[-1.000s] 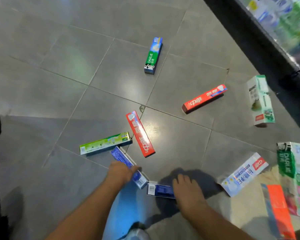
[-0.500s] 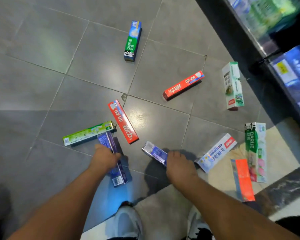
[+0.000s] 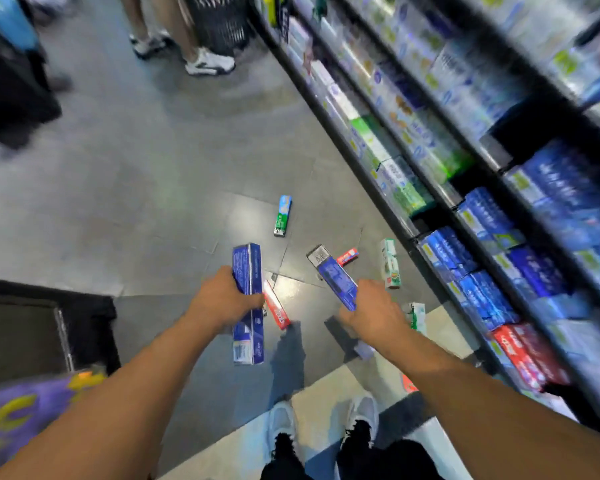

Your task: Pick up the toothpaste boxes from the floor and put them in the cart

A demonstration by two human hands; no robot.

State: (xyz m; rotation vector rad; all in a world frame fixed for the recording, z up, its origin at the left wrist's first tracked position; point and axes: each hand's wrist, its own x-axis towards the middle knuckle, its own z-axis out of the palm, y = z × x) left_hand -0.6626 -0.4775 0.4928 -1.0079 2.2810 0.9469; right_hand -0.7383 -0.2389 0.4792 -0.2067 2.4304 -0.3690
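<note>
Left hand grips a blue box; right hand grips another blue box. Red box and green box lie on floor mid-frame, shelves at right.

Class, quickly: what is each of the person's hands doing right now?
Left hand: grips a blue toothpaste box, lifted off the floor.
Right hand: grips another blue toothpaste box, also lifted.

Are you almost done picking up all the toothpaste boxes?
Not yet. Nothing visibly sits in the cart. The left hand grips one blue box; the right hand grips another blue box. Still on the floor: a green-and-blue box, a red box and others.
</note>
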